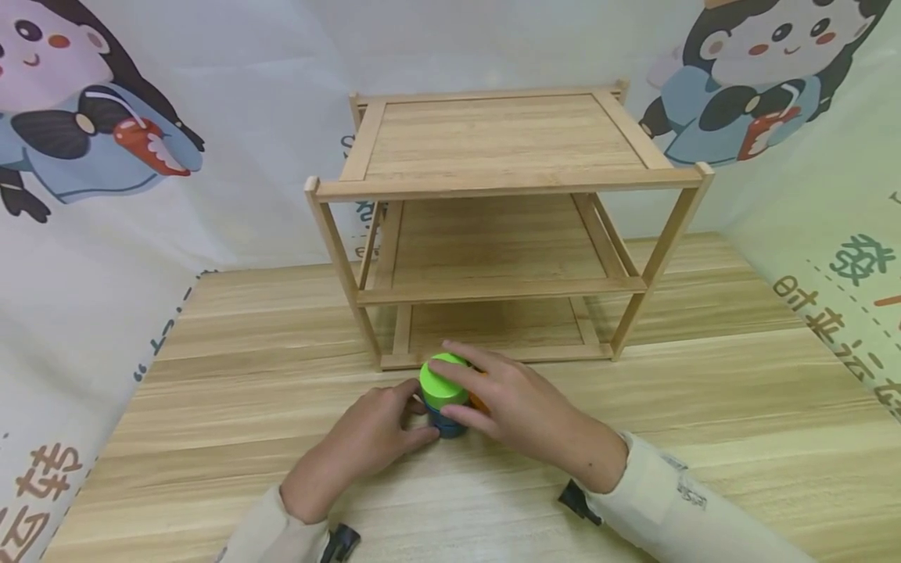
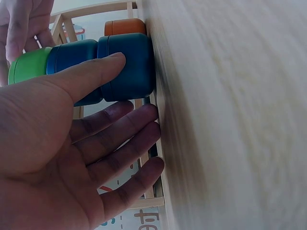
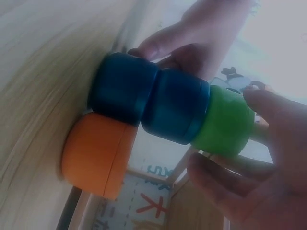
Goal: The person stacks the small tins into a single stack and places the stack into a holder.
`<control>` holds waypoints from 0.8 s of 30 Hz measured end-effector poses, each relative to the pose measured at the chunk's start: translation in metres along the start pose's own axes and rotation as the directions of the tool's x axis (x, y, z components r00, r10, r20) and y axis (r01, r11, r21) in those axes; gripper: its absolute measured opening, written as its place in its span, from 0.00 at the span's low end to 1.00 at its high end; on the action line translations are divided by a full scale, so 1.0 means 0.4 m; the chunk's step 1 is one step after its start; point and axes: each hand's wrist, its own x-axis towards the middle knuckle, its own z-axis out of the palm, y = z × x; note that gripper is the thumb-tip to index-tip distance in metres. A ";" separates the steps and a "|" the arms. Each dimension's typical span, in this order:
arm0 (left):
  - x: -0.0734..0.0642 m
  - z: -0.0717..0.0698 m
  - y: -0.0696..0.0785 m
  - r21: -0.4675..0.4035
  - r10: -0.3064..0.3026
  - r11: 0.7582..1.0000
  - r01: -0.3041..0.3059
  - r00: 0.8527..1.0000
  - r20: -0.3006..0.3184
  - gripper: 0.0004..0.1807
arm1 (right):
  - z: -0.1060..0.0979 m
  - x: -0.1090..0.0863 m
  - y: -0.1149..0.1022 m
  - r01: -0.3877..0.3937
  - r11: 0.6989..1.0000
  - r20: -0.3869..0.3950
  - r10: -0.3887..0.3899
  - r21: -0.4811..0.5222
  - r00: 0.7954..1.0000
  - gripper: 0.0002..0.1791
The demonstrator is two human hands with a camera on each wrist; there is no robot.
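Three small round lidded canisters stand stacked on the table: a teal-blue one (image 2: 127, 72) at the bottom, another blue one (image 3: 175, 106) in the middle and a bright green one (image 1: 442, 385) on top. An orange canister (image 3: 98, 155) stands beside the bottom one, mostly hidden in the head view. My right hand (image 1: 524, 399) holds the green canister from above, thumb on the near side, fingers across and behind it. My left hand (image 1: 369, 434) is at the stack's left side. Its thumb overlaps the bottom canister in the left wrist view, the other fingers extended and spread.
Just behind the stack stands a three-tier light wooden shelf (image 1: 507, 186), its lowest front rail close to the canisters. Wood-grain table (image 1: 246, 375) surrounds it. Printed cloth walls (image 1: 274, 141) with cartoon figures close off the back and sides.
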 end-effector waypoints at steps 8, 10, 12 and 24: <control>0.003 0.001 0.002 0.002 -0.018 1.000 0.018 1.000 -0.001 0.26 | -0.016 -0.021 0.006 -0.022 1.000 -0.033 0.021 -0.018 0.999 0.29; 0.003 0.001 0.003 0.002 -0.023 1.000 0.023 1.000 -0.002 0.26 | -0.019 -0.027 0.011 -0.020 1.000 -0.041 0.020 -0.018 0.999 0.29; 0.005 0.002 0.002 0.003 -0.025 1.000 0.025 1.000 -0.001 0.26 | -0.021 -0.033 0.016 -0.022 1.000 -0.045 0.021 -0.017 0.999 0.29; 0.007 0.002 0.003 0.003 -0.029 1.000 0.029 1.000 -0.010 0.25 | -0.026 -0.049 0.038 -0.059 0.998 -0.034 0.058 -0.023 0.998 0.30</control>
